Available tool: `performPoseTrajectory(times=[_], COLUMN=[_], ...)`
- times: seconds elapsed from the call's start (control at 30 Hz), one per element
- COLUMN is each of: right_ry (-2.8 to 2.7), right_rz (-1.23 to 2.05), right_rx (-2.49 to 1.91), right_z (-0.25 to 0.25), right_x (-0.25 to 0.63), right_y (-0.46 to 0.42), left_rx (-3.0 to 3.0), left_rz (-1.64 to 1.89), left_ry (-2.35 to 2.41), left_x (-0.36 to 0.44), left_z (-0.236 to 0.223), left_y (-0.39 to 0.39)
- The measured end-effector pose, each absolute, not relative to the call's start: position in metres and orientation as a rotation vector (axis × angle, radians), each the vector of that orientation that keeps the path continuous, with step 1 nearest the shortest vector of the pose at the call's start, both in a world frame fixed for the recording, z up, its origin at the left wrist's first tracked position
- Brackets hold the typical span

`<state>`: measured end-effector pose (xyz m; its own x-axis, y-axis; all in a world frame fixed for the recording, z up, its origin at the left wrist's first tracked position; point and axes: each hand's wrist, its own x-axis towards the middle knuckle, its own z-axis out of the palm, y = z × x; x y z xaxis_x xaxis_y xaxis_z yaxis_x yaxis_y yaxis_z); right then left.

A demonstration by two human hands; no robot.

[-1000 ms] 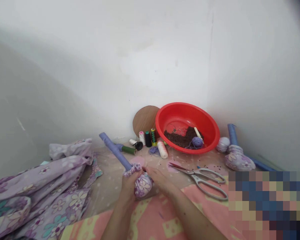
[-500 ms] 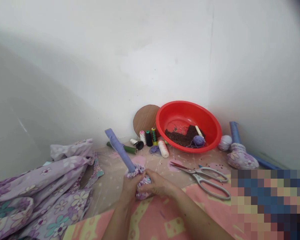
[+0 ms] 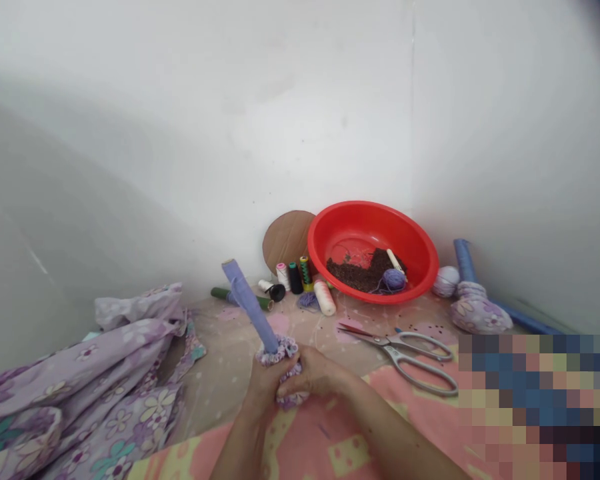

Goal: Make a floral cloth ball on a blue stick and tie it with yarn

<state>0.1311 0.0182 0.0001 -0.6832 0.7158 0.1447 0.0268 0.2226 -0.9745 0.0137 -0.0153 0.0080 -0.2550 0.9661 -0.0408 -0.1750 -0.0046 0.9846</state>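
A floral cloth pouch (image 3: 289, 399) is squeezed between both of my hands. Its ruffled neck (image 3: 286, 347) is gathered around a purple-wrapped stick (image 3: 253, 307), which slants up to the left. My left hand (image 3: 269, 381) is closed around the near left side of the pouch, just below the ruffle. From the other side my right hand (image 3: 316, 375) grips the pouch, its fingers wrapped over the cloth. My hands hide much of the pouch's middle. Right of them lie large scissors (image 3: 386, 342) with their blades apart.
A red basin (image 3: 373, 206) holding dark grains (image 3: 363, 275) and a purple yarn ball (image 3: 393, 281) leans at the back. Several thread spools (image 3: 294, 279) stand beside a cardboard disc (image 3: 284, 241). Floral fabric (image 3: 115, 360) is heaped left. A similar stuffed pouch (image 3: 480, 317) sits right.
The stick's top has swung a little to the right and become more upright. More of the ruffled neck shows, and both hands keep hold of the pouch.
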Motion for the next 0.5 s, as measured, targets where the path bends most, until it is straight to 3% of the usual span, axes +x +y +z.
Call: performPoseTrajectory(times=[0.5], right_ry=[-1.842], right_rz=[1.55], right_rx=[-0.745], right_z=[-0.002], right_x=[0.131], right_y=[0.018], left_rx=[0.945], left_rz=[1.324], left_ry=[1.161], left_x=[0.027], left_z=[0.013], left_y=[-0.02])
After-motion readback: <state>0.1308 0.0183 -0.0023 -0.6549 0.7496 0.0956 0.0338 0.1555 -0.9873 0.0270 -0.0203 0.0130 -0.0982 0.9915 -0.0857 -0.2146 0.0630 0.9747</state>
